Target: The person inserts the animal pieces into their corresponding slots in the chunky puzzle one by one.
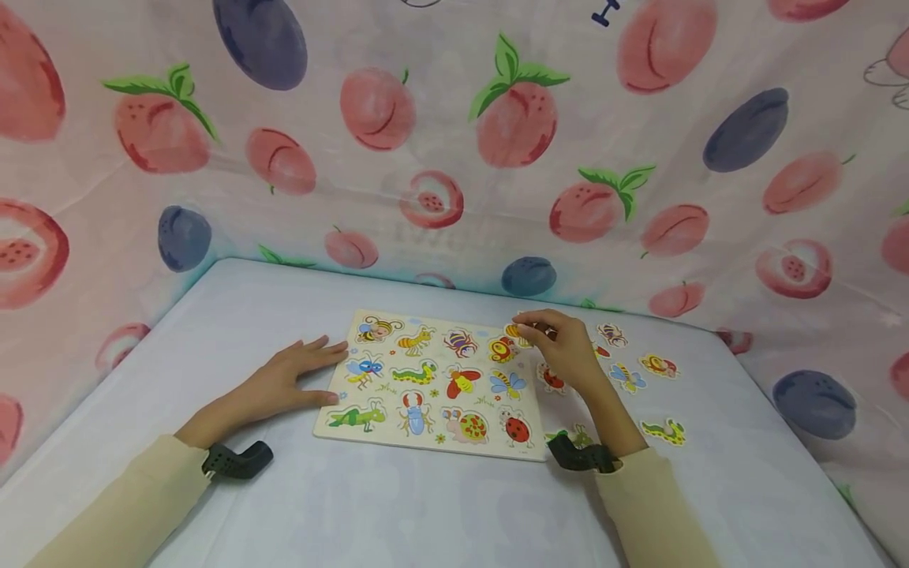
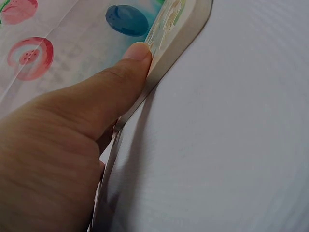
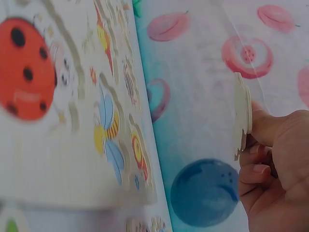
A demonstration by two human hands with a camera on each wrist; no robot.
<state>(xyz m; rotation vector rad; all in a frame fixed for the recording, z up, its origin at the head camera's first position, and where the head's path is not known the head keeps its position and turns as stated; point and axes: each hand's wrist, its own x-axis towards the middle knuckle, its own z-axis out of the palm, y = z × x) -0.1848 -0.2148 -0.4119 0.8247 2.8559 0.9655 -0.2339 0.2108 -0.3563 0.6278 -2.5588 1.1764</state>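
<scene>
A pale wooden puzzle board with printed insects lies flat on the table. At its left edge rests my left hand, fingers spread; the left wrist view shows the thumb against the board's edge. My right hand pinches a yellow-orange striped insect puzzle piece by the board's far right corner. In the right wrist view that puzzle piece appears nearly edge-on, held between thumb and fingers, so its picture is hidden there. A ladybug piece lies by the board's right edge, near the right forearm.
Right of the board lie several loose pieces: a spider, a red-and-yellow insect, a blue-winged insect, a caterpillar. A green piece is partly hidden by the right wrist camera. Fruit-printed cloth stands behind the table.
</scene>
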